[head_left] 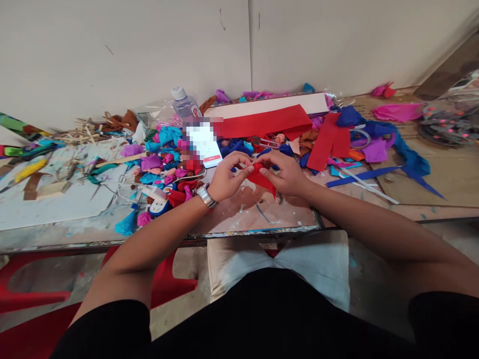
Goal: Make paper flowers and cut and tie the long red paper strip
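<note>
Fingers [244, 174] pinch red piece [262, 182], partly hiding top.

This looks like a craft workshop: the tabletop [295, 216] is worn and specked with paint, and crumpled scraps [151, 162] of bright, papery material spread toward its far edge, with cut red strips [265, 122] among them. Thin wooden sticks [94, 130] and a yellow tool [31, 170] lie toward the left edge, and red plastic chairs [37, 298] stand below the near edge.
</note>
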Available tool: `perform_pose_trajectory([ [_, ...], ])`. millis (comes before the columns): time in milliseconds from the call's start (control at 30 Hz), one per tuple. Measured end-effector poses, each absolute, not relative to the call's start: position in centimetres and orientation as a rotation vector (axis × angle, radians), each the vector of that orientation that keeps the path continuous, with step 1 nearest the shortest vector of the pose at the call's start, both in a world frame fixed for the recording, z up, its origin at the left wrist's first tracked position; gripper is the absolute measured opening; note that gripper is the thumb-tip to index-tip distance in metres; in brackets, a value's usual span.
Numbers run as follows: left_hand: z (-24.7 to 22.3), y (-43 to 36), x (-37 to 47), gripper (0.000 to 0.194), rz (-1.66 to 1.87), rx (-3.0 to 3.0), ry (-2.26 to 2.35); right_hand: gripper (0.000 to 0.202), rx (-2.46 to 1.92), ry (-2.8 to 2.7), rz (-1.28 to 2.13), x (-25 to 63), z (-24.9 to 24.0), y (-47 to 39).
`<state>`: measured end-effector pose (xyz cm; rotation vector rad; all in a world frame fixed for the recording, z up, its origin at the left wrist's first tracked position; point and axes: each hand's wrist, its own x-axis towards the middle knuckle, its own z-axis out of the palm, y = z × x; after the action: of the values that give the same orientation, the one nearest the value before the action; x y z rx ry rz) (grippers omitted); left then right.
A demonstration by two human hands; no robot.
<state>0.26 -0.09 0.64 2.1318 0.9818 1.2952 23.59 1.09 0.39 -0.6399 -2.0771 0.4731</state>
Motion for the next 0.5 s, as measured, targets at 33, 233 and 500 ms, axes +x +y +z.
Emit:
perform_pose_trajectory([
  [33, 0.53, 0.02, 0.22, 0.033, 1.283, 2.104, 0.983, 0.030, -0.647, -2.076, 0.473, 23.58, 0.36, 1.07],
  [233, -0.03, 0.46, 0.07, 0.037, 1.175, 1.962, 0.965, 0.028, -0.657, -2.094, 0.457, 23.63, 0.37, 1.11],
  [500, -0.43, 0.32, 0.27, 0.044, 1.101, 1.907, 0.801, 0.028, -0.614, -2.191, 0.412, 23.89, 0.49, 1.25],
])
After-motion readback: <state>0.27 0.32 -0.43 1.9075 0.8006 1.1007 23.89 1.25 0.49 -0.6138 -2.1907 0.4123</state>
